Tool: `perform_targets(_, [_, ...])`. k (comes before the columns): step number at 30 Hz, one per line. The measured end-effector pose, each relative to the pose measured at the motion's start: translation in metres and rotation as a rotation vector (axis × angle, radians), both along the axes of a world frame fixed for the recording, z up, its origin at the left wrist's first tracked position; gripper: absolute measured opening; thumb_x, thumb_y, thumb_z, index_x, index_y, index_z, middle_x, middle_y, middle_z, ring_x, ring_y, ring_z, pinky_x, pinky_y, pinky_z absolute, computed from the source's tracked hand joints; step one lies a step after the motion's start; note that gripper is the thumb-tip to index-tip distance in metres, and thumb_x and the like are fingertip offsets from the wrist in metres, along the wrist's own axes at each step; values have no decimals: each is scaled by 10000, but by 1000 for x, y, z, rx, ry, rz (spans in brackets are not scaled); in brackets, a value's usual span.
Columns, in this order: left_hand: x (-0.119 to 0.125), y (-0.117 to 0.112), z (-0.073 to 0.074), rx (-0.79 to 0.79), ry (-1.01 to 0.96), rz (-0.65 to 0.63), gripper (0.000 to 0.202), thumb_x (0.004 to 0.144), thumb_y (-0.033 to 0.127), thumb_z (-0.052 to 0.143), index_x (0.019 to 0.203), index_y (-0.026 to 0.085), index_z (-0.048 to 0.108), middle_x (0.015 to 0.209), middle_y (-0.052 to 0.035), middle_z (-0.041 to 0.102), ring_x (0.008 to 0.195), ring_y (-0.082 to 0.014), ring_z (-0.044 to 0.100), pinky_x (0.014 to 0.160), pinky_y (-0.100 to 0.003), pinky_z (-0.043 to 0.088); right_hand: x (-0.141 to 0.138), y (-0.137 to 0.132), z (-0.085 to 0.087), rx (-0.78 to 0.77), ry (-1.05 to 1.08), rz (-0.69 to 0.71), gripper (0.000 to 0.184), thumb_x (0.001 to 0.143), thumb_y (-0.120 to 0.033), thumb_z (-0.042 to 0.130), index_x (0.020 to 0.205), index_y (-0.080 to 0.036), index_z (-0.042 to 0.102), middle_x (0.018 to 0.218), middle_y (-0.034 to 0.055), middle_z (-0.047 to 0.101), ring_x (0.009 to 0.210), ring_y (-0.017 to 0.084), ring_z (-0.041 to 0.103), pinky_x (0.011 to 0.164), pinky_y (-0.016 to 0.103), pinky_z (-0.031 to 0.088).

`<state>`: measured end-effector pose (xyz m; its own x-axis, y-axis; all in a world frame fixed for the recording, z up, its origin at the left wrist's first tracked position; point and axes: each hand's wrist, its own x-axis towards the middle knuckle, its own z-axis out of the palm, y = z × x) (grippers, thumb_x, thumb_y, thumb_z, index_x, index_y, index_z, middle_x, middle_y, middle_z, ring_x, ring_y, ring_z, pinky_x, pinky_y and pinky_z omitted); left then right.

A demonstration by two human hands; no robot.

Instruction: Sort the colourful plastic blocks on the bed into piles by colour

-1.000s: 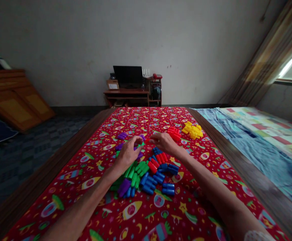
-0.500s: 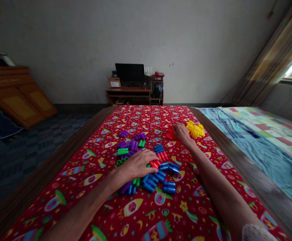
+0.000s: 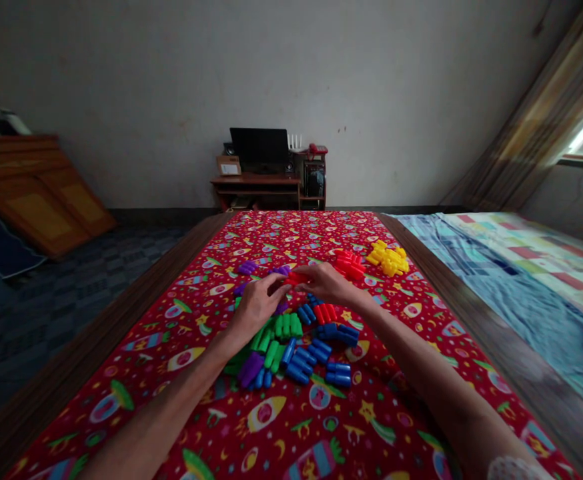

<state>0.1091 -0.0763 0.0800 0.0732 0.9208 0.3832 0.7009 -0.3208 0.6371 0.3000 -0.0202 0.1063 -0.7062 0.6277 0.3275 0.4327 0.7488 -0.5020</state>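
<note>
My left hand (image 3: pixel 257 303) and my right hand (image 3: pixel 325 283) meet over the pile, fingertips close together. Between them is a red tube-shaped plastic toy block (image 3: pixel 298 277), pinched by both hands and partly hidden by the fingers. Green blocks (image 3: pixel 287 326) lie under and beside my left hand, along with a purple block (image 3: pixel 251 369). To the right and nearer me are blue blocks (image 3: pixel 299 365) and one more red block (image 3: pixel 325 313). Beyond my right hand sits a cluster of red blocks (image 3: pixel 350 264).
A heap of yellow blocks (image 3: pixel 388 259) lies at the far right of the red patterned tablecloth (image 3: pixel 271 237). A bed (image 3: pixel 491 280) adjoins the table's right side. Against the wall stands a desk (image 3: pixel 256 179) with a monitor (image 3: pixel 259 148); a wooden cabinet (image 3: pixel 36 193) is at left.
My right hand has come left from the red cluster to meet my left hand. The left has lifted a red block from the pile and moved away and slightly left, uncovering green blocks.
</note>
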Motion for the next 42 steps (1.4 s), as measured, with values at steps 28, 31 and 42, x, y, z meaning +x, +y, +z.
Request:
perform_targets(28, [-44,27,-13,176,338,-78,300,887,291,413,932,181,688,1014,-91,721,1001,-229,654,950,-382,506,48,13,23,120,-515,-539,274,891,-127,448,891,-143,722,831,101,704,725,170,615,604,254,371])
perform_targets(31, [-57,31,-21,182,326,6,356,906,363,404,1045,169,668,1147,-113,686,1135,-243,602,1040,-411,453,24,-18,31,25,-731,-321,206,893,-238,546,954,-150,722,950,117,715,833,204,650,617,250,397])
perform_targets(42, [-75,34,-45,-33,65,221,513,919,412,271,1239,146,570,1243,-107,671,1161,-240,617,1026,-407,470,36,-3,20,-118,-460,-160,247,807,-179,655,1051,-194,694,972,48,723,826,150,644,644,204,427])
